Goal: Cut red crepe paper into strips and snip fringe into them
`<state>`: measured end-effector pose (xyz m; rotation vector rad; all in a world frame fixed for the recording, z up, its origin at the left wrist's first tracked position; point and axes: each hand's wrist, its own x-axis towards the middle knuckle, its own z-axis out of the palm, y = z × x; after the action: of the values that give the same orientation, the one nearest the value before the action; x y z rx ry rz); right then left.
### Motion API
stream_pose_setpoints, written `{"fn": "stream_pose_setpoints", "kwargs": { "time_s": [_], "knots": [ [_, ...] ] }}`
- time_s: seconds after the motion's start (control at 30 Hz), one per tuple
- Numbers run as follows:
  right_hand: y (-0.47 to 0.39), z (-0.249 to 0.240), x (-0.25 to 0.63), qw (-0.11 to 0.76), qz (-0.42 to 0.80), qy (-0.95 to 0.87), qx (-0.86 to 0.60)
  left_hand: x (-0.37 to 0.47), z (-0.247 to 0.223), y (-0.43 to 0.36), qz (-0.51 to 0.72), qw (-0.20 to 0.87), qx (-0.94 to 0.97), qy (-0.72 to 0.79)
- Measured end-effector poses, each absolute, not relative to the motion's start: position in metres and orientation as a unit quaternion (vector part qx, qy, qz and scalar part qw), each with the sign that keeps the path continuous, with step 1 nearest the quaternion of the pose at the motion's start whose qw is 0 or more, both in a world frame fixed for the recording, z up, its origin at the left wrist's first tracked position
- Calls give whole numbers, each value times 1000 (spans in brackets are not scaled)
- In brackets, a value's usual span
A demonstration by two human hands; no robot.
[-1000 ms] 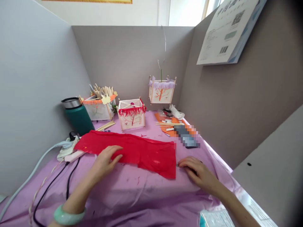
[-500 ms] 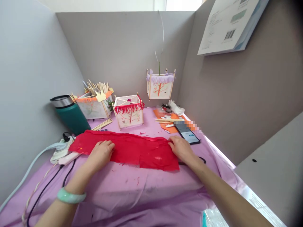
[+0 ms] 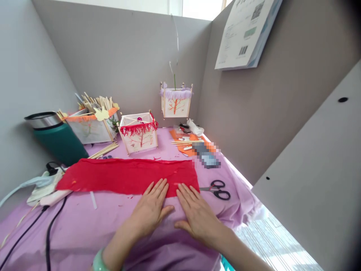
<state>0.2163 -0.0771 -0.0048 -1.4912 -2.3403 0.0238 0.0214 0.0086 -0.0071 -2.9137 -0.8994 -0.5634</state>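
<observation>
A long strip of red crepe paper or thin cloth (image 3: 118, 175) lies spread across the purple tablecloth (image 3: 113, 233). My left hand (image 3: 150, 209) rests flat on its lower edge, right of the middle, fingers stretched out. Beside it my right hand (image 3: 194, 214) lies flat on the strip's right end, fingers extended and thumb out. Neither hand grasps anything. Black-handled scissors (image 3: 220, 190) lie just right of the strip, their blades partly under its edge. Behind the strip stands a paper lantern with red fringe (image 3: 139, 139).
A green bottle (image 3: 59, 141) leans in view at left, near a box of wooden sticks (image 3: 90, 126) and a power strip (image 3: 56, 197) with cables. A purple-fringed lantern (image 3: 176, 105) hangs at the back. A phone (image 3: 207, 156) lies at right near orange paper (image 3: 176, 135).
Both hands have come together near the strip's right end and now lie flat. The red strip looks smoother, and the scissors show at its right. The view has shifted right.
</observation>
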Motion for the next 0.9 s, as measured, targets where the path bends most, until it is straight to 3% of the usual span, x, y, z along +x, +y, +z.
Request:
{"fn": "stream_pose_setpoints", "kwargs": {
  "time_s": [0.5,0.6,0.73,0.9],
  "knots": [
    [-89,-1,327,192,-144,-634,-735,13,-8,6,-236,-34,-915,-325],
    [-88,8,311,230,-160,-656,-701,14,-6,7,-247,-53,-914,-316],
    [-80,13,271,246,-76,-787,-561,15,0,9,-274,-81,-904,-319],
    [-64,3,252,260,-81,-782,-560,-2,9,18,-274,-119,-889,-347]
  ]
}}
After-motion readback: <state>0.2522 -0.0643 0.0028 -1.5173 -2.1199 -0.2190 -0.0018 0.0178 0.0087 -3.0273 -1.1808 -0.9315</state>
